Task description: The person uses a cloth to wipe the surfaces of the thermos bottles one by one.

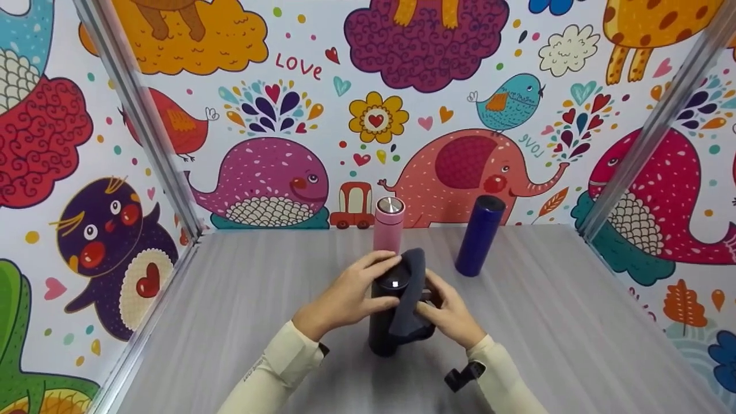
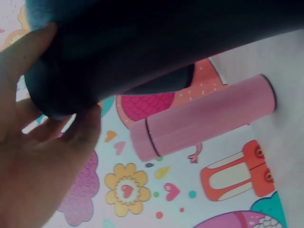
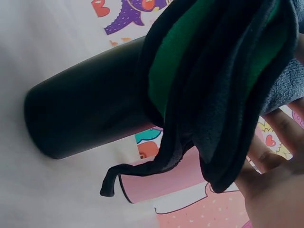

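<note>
"LOVE" on wall mural [image 1: 298,65], again beside elephant [image 1: 460,172]

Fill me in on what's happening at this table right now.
A person stands a black bottle upright on the grey table. The left hand holds it near the top, fingers over the lid. The right hand presses a dark cloth against the bottle's side, the cloth draped down from the lid. Behind them, near the back wall, stand a pink bottle and a blue bottle, both untouched.

Cream sleeves [image 1: 276,368], possibly black wrist mounts
</note>
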Demonstrator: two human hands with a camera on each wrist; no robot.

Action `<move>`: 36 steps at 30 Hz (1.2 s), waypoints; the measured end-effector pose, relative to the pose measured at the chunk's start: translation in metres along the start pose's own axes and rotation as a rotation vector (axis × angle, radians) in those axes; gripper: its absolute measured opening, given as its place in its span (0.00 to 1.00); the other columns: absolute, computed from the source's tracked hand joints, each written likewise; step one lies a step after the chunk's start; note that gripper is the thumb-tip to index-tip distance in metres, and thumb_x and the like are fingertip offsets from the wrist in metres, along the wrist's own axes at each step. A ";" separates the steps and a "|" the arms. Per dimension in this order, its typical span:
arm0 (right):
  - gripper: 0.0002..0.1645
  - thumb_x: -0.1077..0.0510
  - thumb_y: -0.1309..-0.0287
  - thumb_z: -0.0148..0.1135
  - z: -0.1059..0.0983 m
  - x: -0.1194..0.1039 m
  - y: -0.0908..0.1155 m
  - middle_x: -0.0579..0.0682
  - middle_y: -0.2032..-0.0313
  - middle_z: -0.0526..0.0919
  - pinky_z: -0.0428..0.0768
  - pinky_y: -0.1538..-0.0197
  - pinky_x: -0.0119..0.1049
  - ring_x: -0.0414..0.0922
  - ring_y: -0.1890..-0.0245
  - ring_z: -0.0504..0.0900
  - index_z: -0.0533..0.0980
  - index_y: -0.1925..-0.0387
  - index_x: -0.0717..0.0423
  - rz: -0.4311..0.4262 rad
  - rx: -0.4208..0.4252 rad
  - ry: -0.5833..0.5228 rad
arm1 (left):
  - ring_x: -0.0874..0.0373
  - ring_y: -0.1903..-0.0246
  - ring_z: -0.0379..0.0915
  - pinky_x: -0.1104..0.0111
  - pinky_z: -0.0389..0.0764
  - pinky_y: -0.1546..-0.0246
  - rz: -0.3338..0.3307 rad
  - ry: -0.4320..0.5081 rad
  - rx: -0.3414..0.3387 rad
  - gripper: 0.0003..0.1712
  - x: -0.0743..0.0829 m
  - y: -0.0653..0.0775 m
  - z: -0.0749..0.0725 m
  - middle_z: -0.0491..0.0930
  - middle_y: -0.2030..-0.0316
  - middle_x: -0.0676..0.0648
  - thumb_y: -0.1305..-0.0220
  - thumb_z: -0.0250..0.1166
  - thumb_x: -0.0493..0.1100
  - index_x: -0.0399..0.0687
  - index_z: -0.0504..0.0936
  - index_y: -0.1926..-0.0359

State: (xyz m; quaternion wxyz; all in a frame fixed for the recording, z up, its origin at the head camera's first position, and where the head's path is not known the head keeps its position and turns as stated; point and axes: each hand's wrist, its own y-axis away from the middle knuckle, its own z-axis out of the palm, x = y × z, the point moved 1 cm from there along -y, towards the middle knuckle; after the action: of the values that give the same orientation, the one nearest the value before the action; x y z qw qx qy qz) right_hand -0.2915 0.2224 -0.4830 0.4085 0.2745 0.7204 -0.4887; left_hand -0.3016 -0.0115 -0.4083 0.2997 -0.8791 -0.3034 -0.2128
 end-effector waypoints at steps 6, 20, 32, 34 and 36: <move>0.35 0.70 0.35 0.61 -0.001 -0.001 -0.003 0.62 0.41 0.76 0.83 0.50 0.42 0.57 0.48 0.81 0.63 0.29 0.63 -0.009 -0.005 -0.027 | 0.58 0.46 0.69 0.62 0.77 0.45 0.016 0.079 0.020 0.41 -0.006 0.001 -0.005 0.70 0.44 0.50 0.42 0.76 0.50 0.53 0.71 0.29; 0.40 0.69 0.35 0.62 0.001 0.031 0.024 0.62 0.37 0.74 0.83 0.49 0.45 0.56 0.47 0.81 0.58 0.26 0.64 0.091 -0.093 -0.045 | 0.58 0.43 0.72 0.65 0.74 0.40 0.011 0.139 0.021 0.39 -0.006 0.005 0.005 0.72 0.36 0.50 0.40 0.73 0.45 0.46 0.69 0.29; 0.32 0.66 0.35 0.63 0.009 0.071 0.050 0.58 0.45 0.80 0.80 0.46 0.41 0.55 0.49 0.81 0.66 0.31 0.61 0.260 -0.169 -0.041 | 0.54 0.46 0.70 0.60 0.77 0.43 -0.064 0.001 0.206 0.42 0.004 0.005 0.023 0.69 0.44 0.48 0.45 0.77 0.56 0.50 0.74 0.32; 0.33 0.66 0.35 0.63 0.009 0.071 0.050 0.57 0.46 0.81 0.80 0.47 0.40 0.53 0.50 0.81 0.66 0.31 0.60 0.245 -0.153 -0.036 | 0.54 0.46 0.69 0.59 0.76 0.43 -0.064 -0.031 0.215 0.42 0.004 0.004 0.023 0.70 0.45 0.48 0.45 0.77 0.57 0.50 0.75 0.32; 0.33 0.68 0.36 0.63 0.009 0.070 0.050 0.56 0.48 0.81 0.81 0.51 0.37 0.50 0.53 0.82 0.67 0.31 0.60 0.226 -0.134 -0.042 | 0.54 0.46 0.69 0.59 0.76 0.43 -0.061 -0.043 0.217 0.42 0.004 0.003 0.022 0.71 0.46 0.49 0.45 0.77 0.57 0.51 0.74 0.31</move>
State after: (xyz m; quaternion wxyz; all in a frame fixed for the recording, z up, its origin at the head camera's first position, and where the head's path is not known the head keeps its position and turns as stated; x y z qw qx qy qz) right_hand -0.2852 0.2323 -0.5690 0.4935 0.3155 0.7073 -0.3958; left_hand -0.2926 0.0025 -0.4239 0.3800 -0.8361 -0.3578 -0.1690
